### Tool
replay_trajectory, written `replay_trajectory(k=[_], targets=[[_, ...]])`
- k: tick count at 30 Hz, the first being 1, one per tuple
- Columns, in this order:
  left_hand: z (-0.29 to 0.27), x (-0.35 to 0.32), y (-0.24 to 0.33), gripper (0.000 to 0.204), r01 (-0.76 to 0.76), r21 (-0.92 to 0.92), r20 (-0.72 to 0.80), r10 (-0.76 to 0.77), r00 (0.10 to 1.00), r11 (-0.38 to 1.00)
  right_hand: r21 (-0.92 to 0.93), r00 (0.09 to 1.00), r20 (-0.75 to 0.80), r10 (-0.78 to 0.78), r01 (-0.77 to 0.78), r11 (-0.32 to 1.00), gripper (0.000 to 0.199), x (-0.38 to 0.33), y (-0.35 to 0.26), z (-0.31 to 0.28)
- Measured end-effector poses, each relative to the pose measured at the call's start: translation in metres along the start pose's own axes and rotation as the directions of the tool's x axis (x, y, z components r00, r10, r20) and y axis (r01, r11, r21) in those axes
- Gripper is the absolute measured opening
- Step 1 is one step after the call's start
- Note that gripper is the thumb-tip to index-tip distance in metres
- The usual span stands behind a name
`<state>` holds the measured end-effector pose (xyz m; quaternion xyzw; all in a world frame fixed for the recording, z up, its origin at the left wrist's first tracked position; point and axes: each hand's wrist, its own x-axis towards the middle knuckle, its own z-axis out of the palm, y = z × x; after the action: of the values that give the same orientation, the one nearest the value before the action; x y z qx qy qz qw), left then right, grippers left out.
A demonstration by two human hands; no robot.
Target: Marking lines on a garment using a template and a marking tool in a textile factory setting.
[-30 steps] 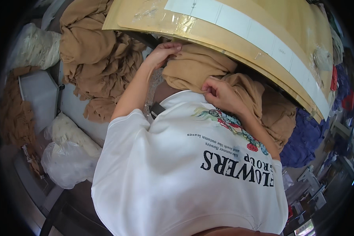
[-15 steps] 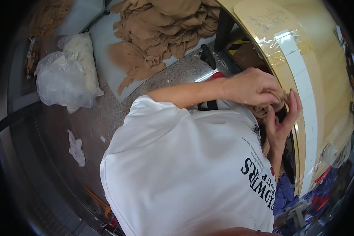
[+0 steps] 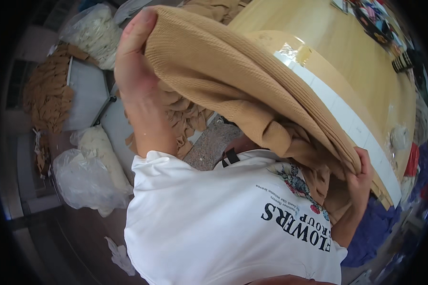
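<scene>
A tan knit fabric (image 3: 233,71) is stretched between my two hands in a long band with fine ribbing. My left hand (image 3: 135,52), raised at the upper left, is closed on one end of it. Lower right, by the table edge, my right hand (image 3: 360,173) has its fingers closed on the other end. Folds of the knit hang between the hands in front of my white shirt, and the lower part runs down toward my right forearm. Part of the fabric covers the near edge of the wooden table.
The pale wooden table (image 3: 299,19) carries a white measuring strip (image 3: 335,107) taped along its curved edge. Brown fabric pieces (image 3: 47,90) lie in a heap at the left. Clear plastic bags (image 3: 83,178) with cream material stand on the floor. Purple cloth (image 3: 373,232) lies at the lower right.
My hands have moved from close together at the table edge to far apart. The left went up and left, the right slightly down. The bunched fabric is now spread between them.
</scene>
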<state>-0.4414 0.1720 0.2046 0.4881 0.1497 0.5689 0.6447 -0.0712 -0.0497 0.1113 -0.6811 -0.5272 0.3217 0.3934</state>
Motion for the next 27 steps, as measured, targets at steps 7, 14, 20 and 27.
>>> replay_trajectory(k=[7, 14, 20, 27], targets=[[-0.026, -0.011, -0.111, 0.026, 0.660, 0.196, 0.269, -0.687, 0.675, 0.725, 0.213, 0.937, -0.348, 0.005, 0.074, 0.974, 0.043, -0.071, 0.038, -0.153], [0.001, 0.023, -0.213, 0.016, 0.599, 0.513, -0.100, -0.650, 0.753, 0.615, 0.423, 0.893, -0.321, 0.315, -0.162, 0.892, 0.021, -0.009, 0.147, -0.144], [-0.007, 0.042, -0.232, 0.015, 0.584, 0.489, -0.185, -0.578, 0.795, 0.648, 0.473, 0.662, -0.533, 0.527, -0.284, 0.834, 0.019, 0.039, 0.194, -0.121], [-0.016, 0.042, -0.257, 0.017, 0.389, 0.801, -0.199, -0.411, 0.890, 0.455, 0.135, 0.727, -0.572, 0.379, -0.373, 0.918, 0.026, 0.049, 0.193, -0.109]])
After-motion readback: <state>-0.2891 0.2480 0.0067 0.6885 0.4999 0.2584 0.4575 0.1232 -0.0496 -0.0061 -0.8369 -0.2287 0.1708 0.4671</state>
